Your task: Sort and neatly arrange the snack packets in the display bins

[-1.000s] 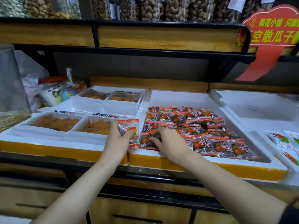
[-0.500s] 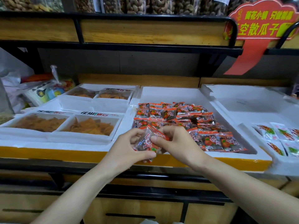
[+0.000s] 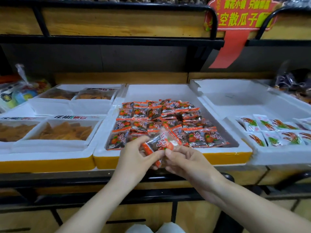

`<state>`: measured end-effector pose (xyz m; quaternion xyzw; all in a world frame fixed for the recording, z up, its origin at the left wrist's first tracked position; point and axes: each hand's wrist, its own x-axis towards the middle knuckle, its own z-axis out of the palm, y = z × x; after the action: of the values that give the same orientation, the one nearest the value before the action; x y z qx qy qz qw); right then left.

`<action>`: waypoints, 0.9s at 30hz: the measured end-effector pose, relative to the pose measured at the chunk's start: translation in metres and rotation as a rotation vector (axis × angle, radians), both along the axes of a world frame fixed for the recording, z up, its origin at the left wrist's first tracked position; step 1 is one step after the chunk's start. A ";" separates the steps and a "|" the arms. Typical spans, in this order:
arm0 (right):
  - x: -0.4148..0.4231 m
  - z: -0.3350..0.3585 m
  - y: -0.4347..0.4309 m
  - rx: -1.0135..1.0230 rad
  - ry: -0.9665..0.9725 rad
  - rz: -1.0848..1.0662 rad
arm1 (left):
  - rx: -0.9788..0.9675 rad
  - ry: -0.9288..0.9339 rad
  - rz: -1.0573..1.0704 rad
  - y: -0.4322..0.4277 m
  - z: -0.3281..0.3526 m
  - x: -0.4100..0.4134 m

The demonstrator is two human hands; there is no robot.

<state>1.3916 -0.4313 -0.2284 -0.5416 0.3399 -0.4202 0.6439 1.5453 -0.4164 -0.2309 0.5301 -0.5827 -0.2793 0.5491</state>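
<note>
Both hands share one narrow grip. The left hand [image 3: 134, 158] and right hand [image 3: 186, 161] each pinch the orange snack packet [image 3: 159, 143] between thumb and fingertips, holding it tilted over the near rim of the middle bin [image 3: 218, 151].

Inside that bin, the packets [image 3: 134, 113] on its left side lie in fairly even rows. Those at its centre and right overlap and sit askew. I judge the sorting partly done: the held packet needs a slot and the jumbled patch needs squaring.

The far end of the middle bin is bare white floor, so there is room to spread rows backward. Its foam walls are low. The bin of orange crisps [image 3: 64, 130] touches its left wall, and the bin of white packets [image 3: 272, 132] lies just right. The upper shelf rail [image 3: 117, 40] hangs above its far end and may limit a high reach.
</note>
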 end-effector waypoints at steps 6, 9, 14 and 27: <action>-0.030 0.004 -0.013 -0.112 0.014 -0.168 | -0.097 -0.244 0.015 -0.008 0.000 -0.043; -0.051 0.024 -0.040 -0.256 0.054 -0.352 | -0.168 -0.375 0.021 -0.019 0.005 -0.052; -0.073 0.043 -0.118 -0.302 0.357 -0.468 | -0.162 -0.959 0.021 -0.051 0.006 -0.044; -0.050 0.045 -0.175 -0.500 0.970 -0.346 | -0.196 -1.119 0.006 -0.063 -0.005 -0.042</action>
<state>1.3411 -0.6063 -0.1832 -0.7447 0.5705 -0.2905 0.1885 1.5028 -0.4799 -0.2359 0.5457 -0.8065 0.1013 0.2040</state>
